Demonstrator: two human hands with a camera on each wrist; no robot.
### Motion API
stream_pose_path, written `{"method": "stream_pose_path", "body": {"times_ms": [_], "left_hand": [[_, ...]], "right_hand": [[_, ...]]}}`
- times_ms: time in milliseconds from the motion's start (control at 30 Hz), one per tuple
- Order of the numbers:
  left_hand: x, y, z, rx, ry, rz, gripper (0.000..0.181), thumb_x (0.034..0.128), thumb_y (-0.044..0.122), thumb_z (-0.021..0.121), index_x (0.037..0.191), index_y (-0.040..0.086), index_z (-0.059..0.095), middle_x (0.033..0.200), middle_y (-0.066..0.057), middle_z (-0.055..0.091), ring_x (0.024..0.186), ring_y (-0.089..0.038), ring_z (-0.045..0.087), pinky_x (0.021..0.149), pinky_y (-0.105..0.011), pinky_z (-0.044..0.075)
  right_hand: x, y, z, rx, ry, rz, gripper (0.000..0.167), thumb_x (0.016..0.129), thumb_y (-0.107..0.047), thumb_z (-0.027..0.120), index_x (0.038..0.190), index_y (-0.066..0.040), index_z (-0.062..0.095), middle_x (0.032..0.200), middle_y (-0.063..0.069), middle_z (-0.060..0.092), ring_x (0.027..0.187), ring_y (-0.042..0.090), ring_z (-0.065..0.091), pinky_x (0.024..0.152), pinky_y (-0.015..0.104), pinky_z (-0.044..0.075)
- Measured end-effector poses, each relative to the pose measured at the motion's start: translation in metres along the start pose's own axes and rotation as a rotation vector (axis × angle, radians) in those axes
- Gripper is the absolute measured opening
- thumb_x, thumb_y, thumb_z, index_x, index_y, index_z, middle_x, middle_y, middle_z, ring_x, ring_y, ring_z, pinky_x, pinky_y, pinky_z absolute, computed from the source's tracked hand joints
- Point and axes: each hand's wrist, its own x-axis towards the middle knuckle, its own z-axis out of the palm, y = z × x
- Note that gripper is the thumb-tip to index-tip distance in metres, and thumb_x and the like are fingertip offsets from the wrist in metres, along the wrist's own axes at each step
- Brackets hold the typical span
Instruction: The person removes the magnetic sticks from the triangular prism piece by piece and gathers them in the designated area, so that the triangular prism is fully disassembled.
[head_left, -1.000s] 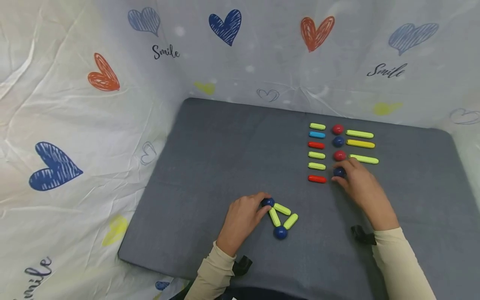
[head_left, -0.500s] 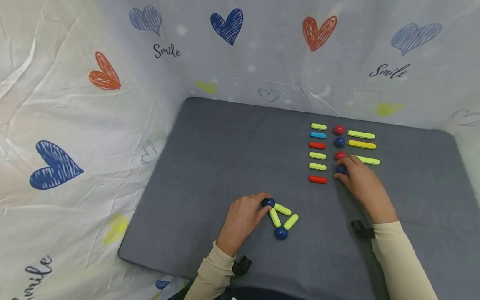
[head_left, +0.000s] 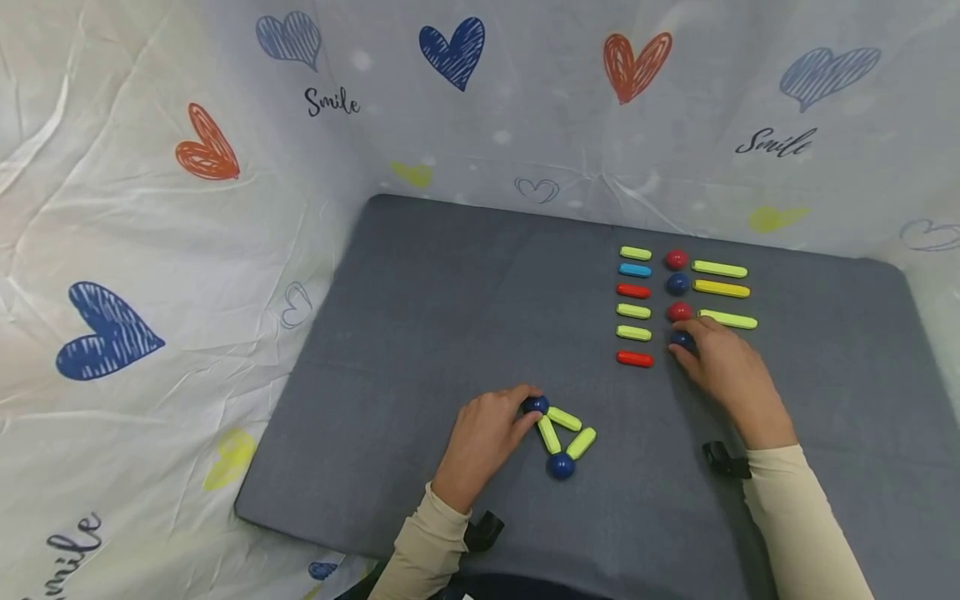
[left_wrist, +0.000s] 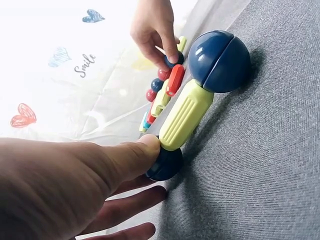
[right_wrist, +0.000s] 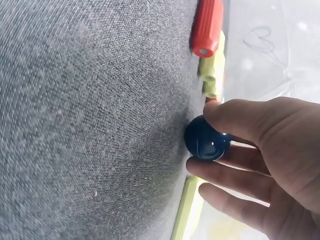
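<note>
My left hand (head_left: 480, 450) pinches a dark blue ball (head_left: 536, 405) between thumb and fingers. Two short yellow-green rods meet this ball, and one of them, the left rod (head_left: 549, 435), runs down to a second blue ball (head_left: 561, 466). From that lower ball a third short rod (head_left: 582, 442) slants up to the right, its far end apart from the upper rod (head_left: 564, 418). Farther right, my right hand (head_left: 733, 383) holds another blue ball (right_wrist: 204, 140) with thumb and fingertips, low at the grey surface. It sits just below a red ball (head_left: 679, 311).
Left of the balls runs a column of short rods in yellow-green, blue (head_left: 635, 270) and red (head_left: 634, 359). Further up are a blue ball (head_left: 677, 284) and a red ball (head_left: 676, 259). Longer rods, one yellow (head_left: 722, 288), lie right. A heart-printed cloth (head_left: 525, 108) borders the grey mat (head_left: 420, 317).
The right hand and its blue ball have shifted slightly away from the person, nearer the red ball. The left hand and the joined pieces stay where they were.
</note>
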Motion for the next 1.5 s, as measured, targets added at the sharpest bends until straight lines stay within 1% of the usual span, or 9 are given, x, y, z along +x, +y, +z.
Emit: {"method": "stream_pose_path", "body": {"times_ms": [67,233,333,433,633,833,1067,1300,1500], "left_hand": [[0.0,0.0,0.0,0.002,0.0,0.002,0.032,0.0981,0.033,0.078,0.128,0.021,0.075,0.103,0.0,0.08,0.058,-0.001,0.049,0.051,-0.021,0.043],[0.0,-0.001,0.001,0.007,0.002,0.009,0.032,0.0981,0.033,0.078,0.127,0.021,0.075,0.106,0.0,0.08,0.061,-0.003,0.056,0.053,-0.023,0.047],[0.0,-0.001,0.001,0.01,0.001,0.007,0.032,0.0981,0.034,0.078,0.127,0.022,0.075,0.107,0.0,0.08,0.063,-0.004,0.059,0.055,-0.024,0.049],[0.0,-0.001,0.0,0.008,-0.003,0.0,0.032,0.0983,0.034,0.078,0.128,0.022,0.075,0.104,0.0,0.08,0.06,-0.003,0.055,0.053,-0.023,0.047],[0.001,0.0,0.0,0.01,-0.002,-0.005,0.031,0.0989,0.035,0.077,0.128,0.023,0.075,0.097,0.0,0.079,0.056,-0.001,0.049,0.05,-0.021,0.042],[0.002,0.001,0.0,0.027,0.001,0.01,0.031,0.0987,0.035,0.077,0.127,0.022,0.075,0.095,0.001,0.079,0.057,-0.002,0.053,0.051,-0.022,0.045],[0.002,0.002,0.0,0.033,0.001,0.022,0.03,0.0987,0.034,0.077,0.126,0.021,0.075,0.093,0.001,0.078,0.055,-0.001,0.051,0.05,-0.022,0.044],[0.002,0.001,0.0,0.024,-0.008,0.01,0.03,0.0995,0.035,0.076,0.126,0.021,0.075,0.089,0.001,0.076,0.054,0.0,0.048,0.05,-0.022,0.044],[0.002,0.001,0.0,0.024,0.006,0.021,0.029,0.098,0.032,0.078,0.124,0.02,0.076,0.089,0.001,0.077,0.053,-0.001,0.048,0.049,-0.021,0.043]], "right_hand": [[-0.001,0.0,0.0,-0.008,0.011,-0.003,0.038,0.094,-0.011,0.081,0.127,0.004,0.067,0.107,0.021,0.067,0.088,0.037,0.067,0.075,0.06,0.055],[-0.006,-0.004,-0.005,-0.046,0.064,-0.008,0.042,0.093,-0.013,0.082,0.129,0.003,0.067,0.11,0.024,0.066,0.091,0.042,0.067,0.075,0.063,0.055],[-0.009,-0.016,-0.01,-0.045,0.106,-0.044,0.041,0.093,-0.012,0.083,0.128,0.003,0.068,0.11,0.023,0.067,0.093,0.041,0.068,0.076,0.062,0.055],[-0.013,-0.038,-0.013,-0.003,0.117,-0.11,0.039,0.092,-0.012,0.083,0.126,0.001,0.069,0.112,0.02,0.07,0.098,0.037,0.068,0.08,0.059,0.057],[-0.026,-0.087,0.001,0.083,0.059,-0.246,0.033,0.094,-0.019,0.083,0.122,-0.005,0.073,0.114,0.011,0.073,0.105,0.03,0.07,0.089,0.053,0.058],[-0.038,-0.117,0.021,0.12,-0.023,-0.31,0.034,0.096,-0.026,0.082,0.124,-0.009,0.074,0.114,0.004,0.073,0.102,0.022,0.072,0.087,0.047,0.06],[-0.044,-0.131,0.038,0.111,-0.093,-0.337,0.035,0.093,-0.026,0.086,0.122,-0.011,0.075,0.108,0.002,0.073,0.096,0.018,0.07,0.082,0.042,0.06],[-0.047,-0.141,0.048,0.107,-0.096,-0.354,0.037,0.087,-0.023,0.091,0.119,-0.012,0.076,0.105,-0.001,0.07,0.092,0.015,0.066,0.078,0.038,0.059],[-0.048,-0.147,0.053,0.083,-0.083,-0.335,0.033,0.091,-0.022,0.088,0.12,-0.014,0.076,0.104,-0.002,0.068,0.09,0.015,0.067,0.075,0.038,0.06]]}}
